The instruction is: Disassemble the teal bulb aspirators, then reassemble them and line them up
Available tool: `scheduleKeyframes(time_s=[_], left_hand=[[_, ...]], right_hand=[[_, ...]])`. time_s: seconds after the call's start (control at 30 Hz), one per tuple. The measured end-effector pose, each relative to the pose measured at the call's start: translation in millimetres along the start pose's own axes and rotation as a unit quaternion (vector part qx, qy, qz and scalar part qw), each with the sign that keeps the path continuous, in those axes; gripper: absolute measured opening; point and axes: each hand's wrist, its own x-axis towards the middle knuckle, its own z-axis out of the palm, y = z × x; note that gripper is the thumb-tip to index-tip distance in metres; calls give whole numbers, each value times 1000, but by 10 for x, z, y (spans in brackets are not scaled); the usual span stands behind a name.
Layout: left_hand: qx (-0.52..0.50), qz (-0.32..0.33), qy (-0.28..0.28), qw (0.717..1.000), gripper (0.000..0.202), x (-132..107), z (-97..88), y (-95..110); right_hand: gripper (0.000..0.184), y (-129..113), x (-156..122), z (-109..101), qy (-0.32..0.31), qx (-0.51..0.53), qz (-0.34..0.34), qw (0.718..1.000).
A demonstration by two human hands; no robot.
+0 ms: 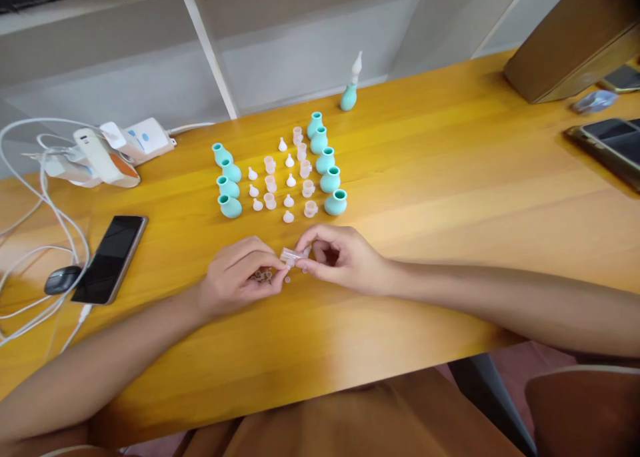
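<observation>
Both grips work close together above the tabletop point(425, 323). The right grip point(350, 260) is narrow and holds one clear tube point(291, 255) between thumb and fingers; its far end is hidden. The left grip point(243, 270) is pinched at the near end of the tube, on a small pale part too small to identify. The opposed hold probably steadies the tube while the left fingertips handle its end.

Beneath the left grip lie several small rings point(287, 279), apparently kept within fingertip reach. The left hand covers some; the total cannot be told.

Beyond the grips, parts stand in columns, presumably sorted by type to ease picking and counting. Beyond the left grip: three white tips point(257, 204), three translucent cups point(270, 202) and four teal bulbs point(231, 207). Beyond the tube and right grip: five tips, five cups and five bulbs. Column totals: eight tips, eight cups, nine bulbs. The bulbs stand mouth up, which leaves their openings accessible.

Farthest beyond the right grip stands one teal bulb with white nozzle point(349, 95), set apart, possibly as a reference piece.
</observation>
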Motion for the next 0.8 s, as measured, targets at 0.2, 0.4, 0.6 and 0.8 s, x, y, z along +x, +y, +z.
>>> scheduleKeyframes(time_s=[0.2,0.4,0.6,0.8], left_hand=[[-1,0,-7,1000,22,10,0,1],[3,4,-11,1000,19,18,-2,11],[13,-6,-12,1000,18,12,16,23],[28,-12,-20,999,16,-4,31,-3]], right_hand=[[24,-6,-1,2,6,-24,-10,1000],[24,-6,-1,-1,4,-36,-12,999],[23,0,-11,-8,1,-49,-23,999],[23,12,-8,-8,7,-63,-36,997]])
